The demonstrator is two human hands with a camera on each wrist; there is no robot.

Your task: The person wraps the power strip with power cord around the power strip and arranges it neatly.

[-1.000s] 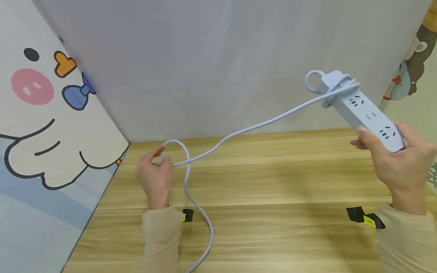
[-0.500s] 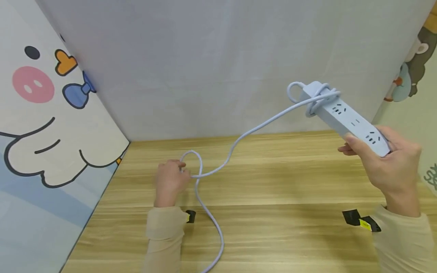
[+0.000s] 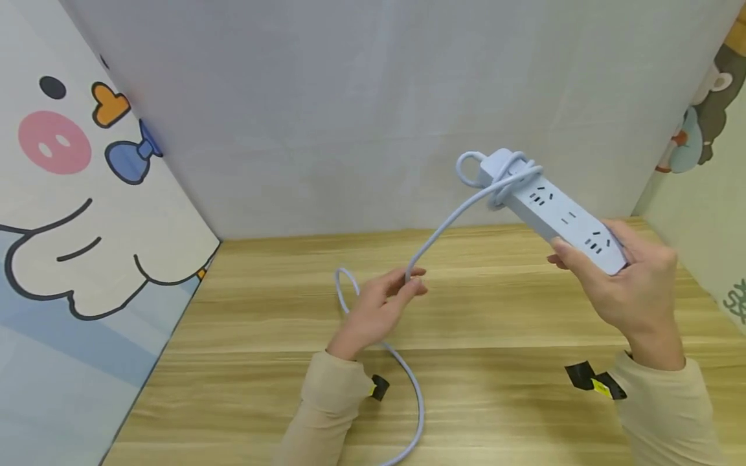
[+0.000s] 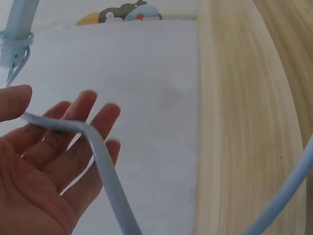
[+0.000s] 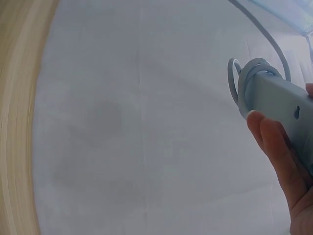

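Note:
My right hand grips the near end of a white power strip, thumb along its side, sockets facing up. The strip is held tilted above the table. Its power cord is wound around the far end, then runs down to my left hand. There the cord passes between thumb and fingers; in the left wrist view it lies across the fingers. Beyond the left hand, the cord makes a loop and trails off the bottom of the head view. The right wrist view shows the strip's underside with a keyhole slot.
A wood-grain table lies below both hands. Behind it rises a pale grey wall. Printed cartoon panels stand at the left and right.
My left hand has moved right along the table and up towards the strip, with the cord between its fingers. The right hand has brought the strip left and slightly lower.

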